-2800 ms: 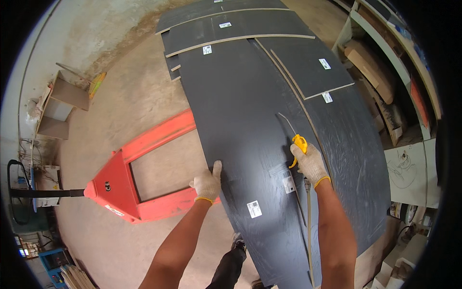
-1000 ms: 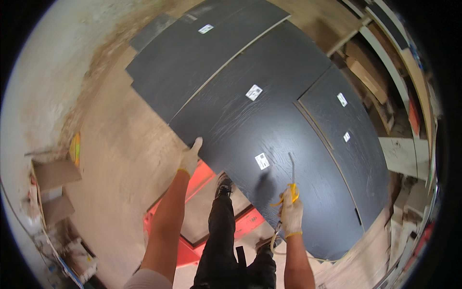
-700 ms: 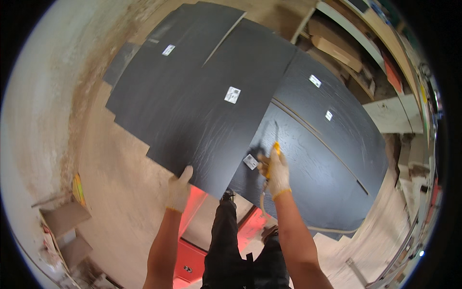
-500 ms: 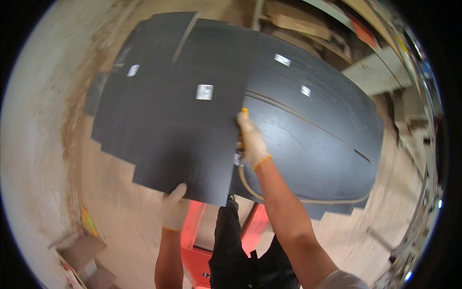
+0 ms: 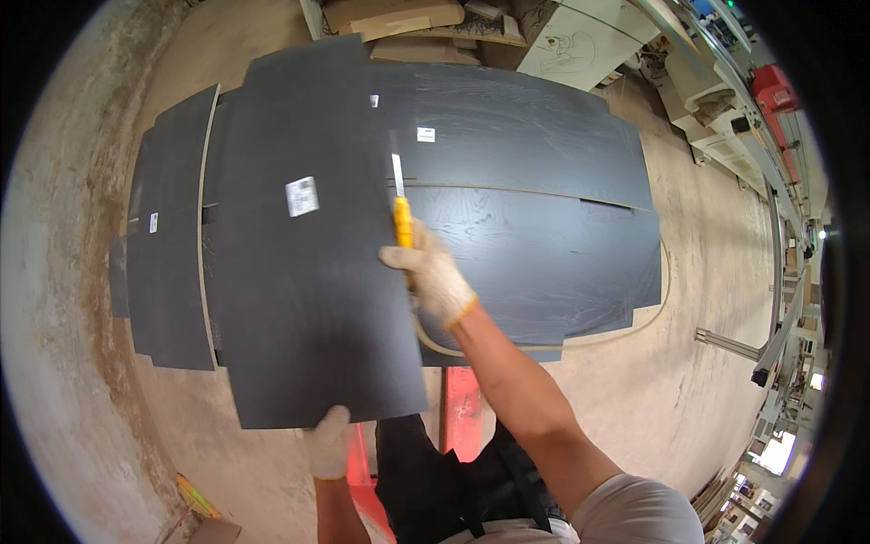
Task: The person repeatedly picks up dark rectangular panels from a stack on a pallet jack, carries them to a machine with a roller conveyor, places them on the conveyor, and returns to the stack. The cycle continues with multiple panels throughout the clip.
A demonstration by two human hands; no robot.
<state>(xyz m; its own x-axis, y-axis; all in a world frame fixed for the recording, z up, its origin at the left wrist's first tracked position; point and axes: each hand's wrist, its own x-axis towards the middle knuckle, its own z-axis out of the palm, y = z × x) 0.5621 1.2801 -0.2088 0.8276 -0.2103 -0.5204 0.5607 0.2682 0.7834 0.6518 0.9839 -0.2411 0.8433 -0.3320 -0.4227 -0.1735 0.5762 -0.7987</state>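
Note:
My gloved right hand [image 5: 433, 272] is closed around a yellow air blow gun [image 5: 402, 222] with a silvery nozzle pointing away from me. A beige hose [image 5: 435, 344] runs from beneath that hand. Both lie over the right edge of a dark grey panel [image 5: 272, 290], which bears a white label [image 5: 302, 196]. At the near edge of this panel, my gloved left hand [image 5: 329, 442] grips the board, thumb on top and fingers hidden below. The panel sits at an angle over other dark boards [image 5: 526, 254].
Another dark panel [image 5: 168, 236] stands out at the left, its pale edge showing. Red metal forks [image 5: 463, 408] reach under the stack near my legs. A wall [image 5: 63, 227] rises on the left. Cabinets [image 5: 580, 41] and shelved offcuts are at the back; a metal bar [image 5: 725, 343] lies right.
The labelled panel has shifted left and turned against the stack, with my left hand still on its near edge. My right hand and the blow gun have moved left and slightly nearer.

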